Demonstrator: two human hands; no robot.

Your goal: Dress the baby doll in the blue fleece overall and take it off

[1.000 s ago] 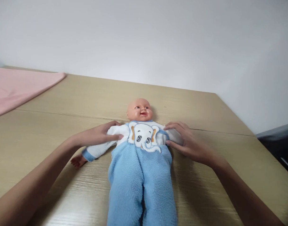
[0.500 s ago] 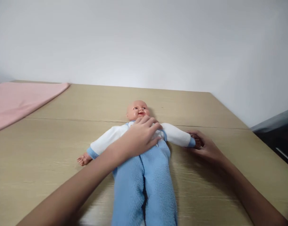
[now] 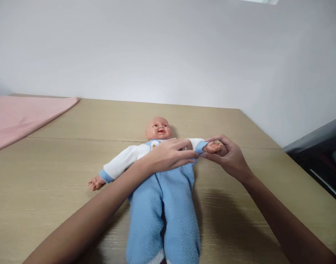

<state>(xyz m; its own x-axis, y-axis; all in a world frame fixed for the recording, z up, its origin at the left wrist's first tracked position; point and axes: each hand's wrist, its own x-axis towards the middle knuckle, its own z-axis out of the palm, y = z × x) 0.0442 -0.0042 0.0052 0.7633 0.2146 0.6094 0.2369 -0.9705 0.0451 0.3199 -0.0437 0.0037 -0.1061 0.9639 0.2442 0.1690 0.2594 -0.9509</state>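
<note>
A baby doll (image 3: 157, 128) lies on its back with its head at the far end. It wears a white top with blue cuffs and fleecy blue trousers (image 3: 175, 205). My left hand (image 3: 172, 154) rests across its chest, fingers stretched and somewhat apart, covering part of the top. At the right, my right hand (image 3: 231, 157) is closed around the cuff and wrist of the doll's raised arm (image 3: 213, 146), thumb below and fingers above. The doll's other arm (image 3: 120, 161) lies out to the left on the table.
The wooden table (image 3: 60, 172) has a seam running across it. A pink cloth (image 3: 25, 113) lies at the far left. Behind stands a plain pale wall (image 3: 157, 51). A dark object (image 3: 319, 165) is beyond the table's right edge.
My right hand has lifted the doll's arm off the table and bent it inward, toward the chest. My left hand has shifted slightly right across the chest, nearer that sleeve.
</note>
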